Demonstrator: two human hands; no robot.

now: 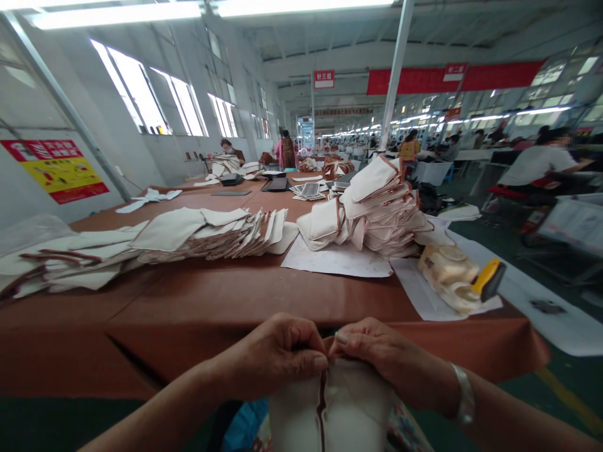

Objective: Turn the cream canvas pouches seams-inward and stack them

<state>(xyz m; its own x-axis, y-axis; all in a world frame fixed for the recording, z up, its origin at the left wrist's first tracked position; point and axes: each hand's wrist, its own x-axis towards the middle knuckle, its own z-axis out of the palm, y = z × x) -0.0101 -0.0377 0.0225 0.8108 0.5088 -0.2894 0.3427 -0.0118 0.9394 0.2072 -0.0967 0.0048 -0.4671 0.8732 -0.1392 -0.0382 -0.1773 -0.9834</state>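
The left hand (pixel 268 358) and right hand (pixel 372 355) work together at the top edge of a cream canvas panel (pixel 355 405). Their fingertips (pixel 320 362) are closed, pinching the cloth at its brown binding (pixel 322 402), which runs down below the fingers. Ahead of them lies a brown-covered table (pixel 198 307) — stacked panels (pixel 381 210) sit farther on.

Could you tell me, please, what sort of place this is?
It looks like a sewing factory: a long brown-covered table piled with cream fabric pieces, and rows of workers under red banners.

Brown table strip (pixel 198 307) passable ahead of hands (pixel 327 348); stacked canvas pieces (pixel 377 207) block farther reach, left and right.
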